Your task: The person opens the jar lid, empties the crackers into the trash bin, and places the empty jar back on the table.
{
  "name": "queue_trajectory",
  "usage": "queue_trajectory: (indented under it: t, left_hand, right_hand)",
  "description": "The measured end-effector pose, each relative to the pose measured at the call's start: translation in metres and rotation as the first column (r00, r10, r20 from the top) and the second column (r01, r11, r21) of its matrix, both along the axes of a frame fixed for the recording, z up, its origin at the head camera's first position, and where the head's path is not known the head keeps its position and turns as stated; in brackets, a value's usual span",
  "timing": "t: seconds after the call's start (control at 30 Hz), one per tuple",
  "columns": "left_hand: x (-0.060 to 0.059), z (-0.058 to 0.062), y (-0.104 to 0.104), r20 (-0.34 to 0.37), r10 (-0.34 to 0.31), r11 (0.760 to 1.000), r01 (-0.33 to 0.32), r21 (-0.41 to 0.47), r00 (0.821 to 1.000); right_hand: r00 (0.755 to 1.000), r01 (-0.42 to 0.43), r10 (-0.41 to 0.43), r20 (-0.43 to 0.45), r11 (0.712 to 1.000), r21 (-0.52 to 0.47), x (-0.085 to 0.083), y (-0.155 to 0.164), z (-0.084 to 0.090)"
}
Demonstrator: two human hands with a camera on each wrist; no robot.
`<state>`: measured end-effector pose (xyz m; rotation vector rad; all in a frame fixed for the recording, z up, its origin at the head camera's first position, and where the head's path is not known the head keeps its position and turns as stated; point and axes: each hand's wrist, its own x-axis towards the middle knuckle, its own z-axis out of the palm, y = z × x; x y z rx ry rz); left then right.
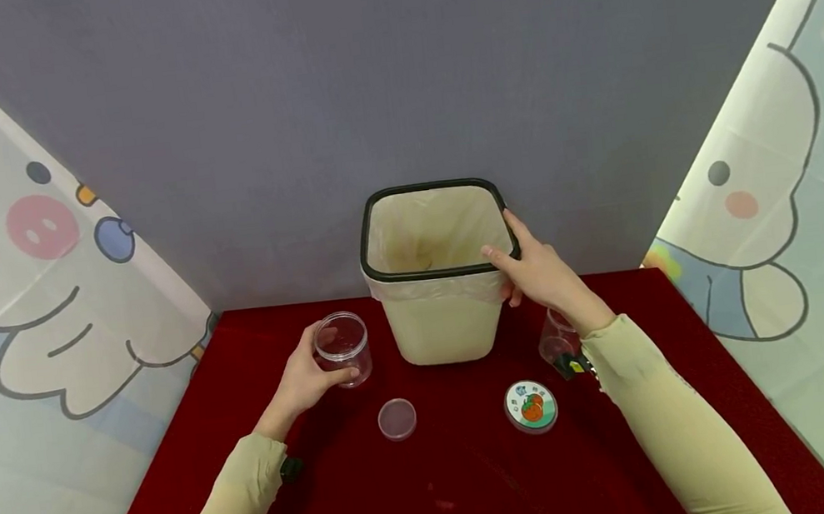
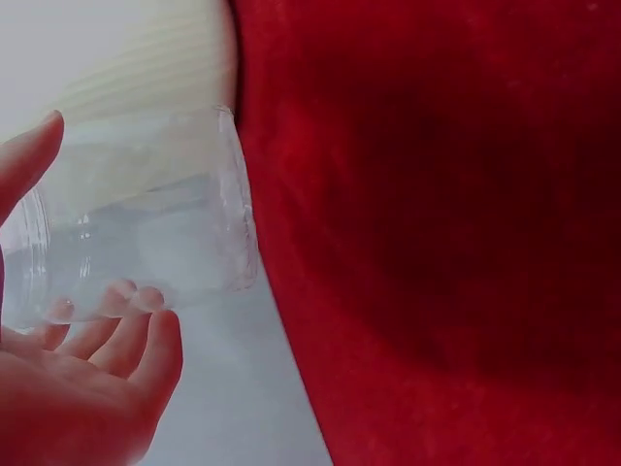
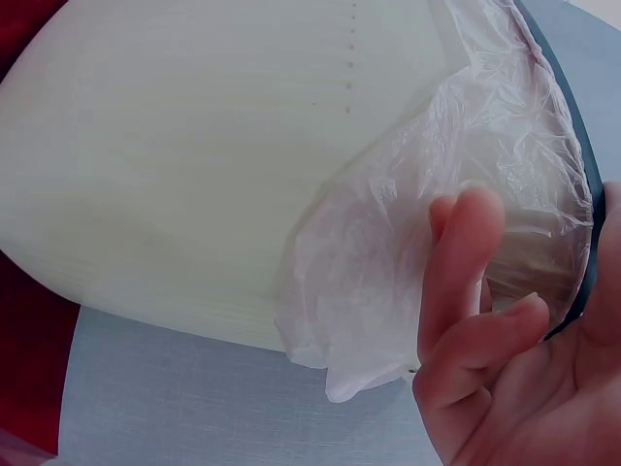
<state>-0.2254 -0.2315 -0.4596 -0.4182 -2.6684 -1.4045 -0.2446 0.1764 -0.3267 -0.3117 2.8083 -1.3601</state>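
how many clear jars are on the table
2. One clear jar is held by the left hand, left of the bin. The second jar stands right of the bin, partly hidden behind the right forearm.

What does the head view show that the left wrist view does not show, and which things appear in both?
Only the head view shows the right hand gripping the black rim of the cream bin, its plastic liner, the clear lid, the lid with an orange picture and a second clear jar partly hidden behind the right wrist. Only the left wrist view shows the fingertips through the jar's wall, up close. Both views share the left hand holding the clear jar and the red cloth.
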Motion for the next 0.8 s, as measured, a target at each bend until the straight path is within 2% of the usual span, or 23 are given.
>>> queue_trajectory:
  t: [0.4,0.57,0.8]
  left_hand:
    - [0.003,-0.023,0.004,0.064,0.008,1.0,-0.01,0.027,0.998]
    - [0.003,-0.026,0.004,0.086,0.011,0.999,-0.015,0.051,0.996]
    - [0.003,-0.026,0.006,0.113,-0.022,0.997,0.013,0.083,0.993]
  right_hand:
    - [1.0,-0.004,0.004,-0.005,1.0,-0.008,0.001,-0.003,0.0]
    - [1.0,-0.002,0.002,-0.011,1.0,-0.01,0.002,-0.004,0.0]
    - [0.999,-0.005,0.003,-0.041,0.999,-0.043,0.005,0.002,-0.003]
